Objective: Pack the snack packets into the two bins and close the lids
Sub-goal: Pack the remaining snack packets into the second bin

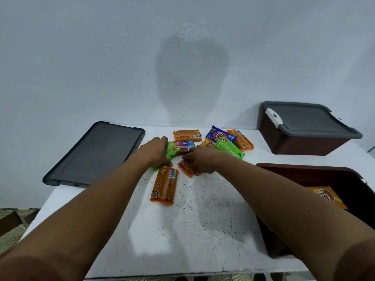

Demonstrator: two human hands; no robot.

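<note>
Several snack packets lie on the white table (192, 230). My left hand (154, 152) is closed around a green packet (171, 154). My right hand (203, 160) grips a small orange packet (186, 168). A long orange packet (164, 185) lies loose just in front of both hands. Behind them lie an orange packet (187, 135), a red packet (183, 146), a blue packet (220, 135), a second green packet (230, 149) and another orange packet (241, 139). An open brown bin (304, 169) at the right holds one orange packet (326, 196). A second brown bin (300, 144) at the back right has its grey lid (308, 120) on.
A loose grey lid (95, 155) lies flat on the table's left side, overhanging the edge. The white wall rises right behind the table. Patterned floor (12, 230) shows at the lower left below the table edge.
</note>
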